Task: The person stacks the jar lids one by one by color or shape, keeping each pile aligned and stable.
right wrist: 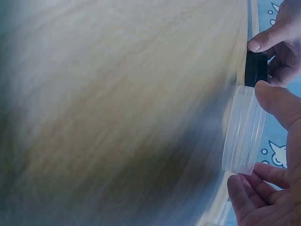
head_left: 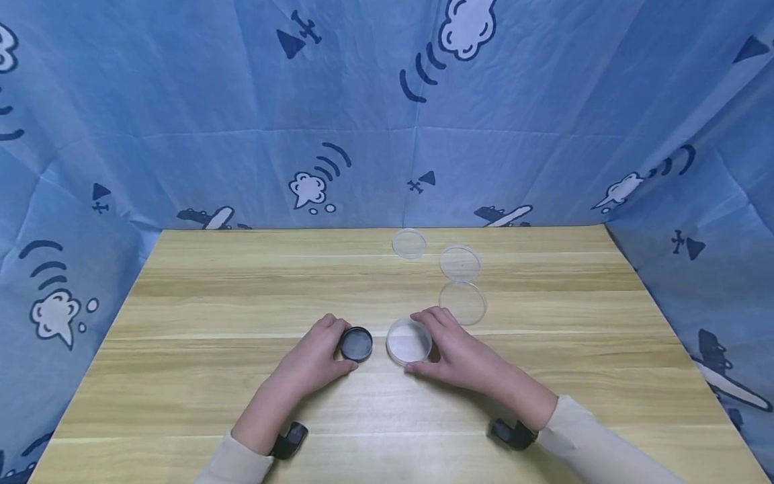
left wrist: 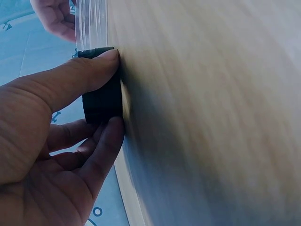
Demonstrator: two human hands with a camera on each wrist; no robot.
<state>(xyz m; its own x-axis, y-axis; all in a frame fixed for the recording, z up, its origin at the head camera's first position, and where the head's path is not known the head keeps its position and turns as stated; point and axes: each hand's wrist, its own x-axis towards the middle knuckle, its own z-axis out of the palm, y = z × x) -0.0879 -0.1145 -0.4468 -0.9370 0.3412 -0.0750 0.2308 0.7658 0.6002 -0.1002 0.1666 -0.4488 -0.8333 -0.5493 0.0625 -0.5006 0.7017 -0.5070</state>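
Note:
A small round black container (head_left: 356,345) stands left of a wider clear round dish (head_left: 408,342) on the wooden table. My left hand (head_left: 317,356) grips the black one between thumb and fingers; the left wrist view shows its dark side wall (left wrist: 102,96) pinched there. My right hand (head_left: 456,351) holds the clear dish by its right side, thumb at the near edge and fingers at the far edge. In the right wrist view the dish's ridged clear wall (right wrist: 243,132) is close to the black container (right wrist: 256,68); whether they touch I cannot tell.
Three thin clear discs lie farther back: one near the back edge (head_left: 409,243), one to its right (head_left: 460,263), and one just beyond my right hand (head_left: 463,302). Blue patterned cloth (head_left: 363,101) hangs behind and at both sides of the table (head_left: 181,390).

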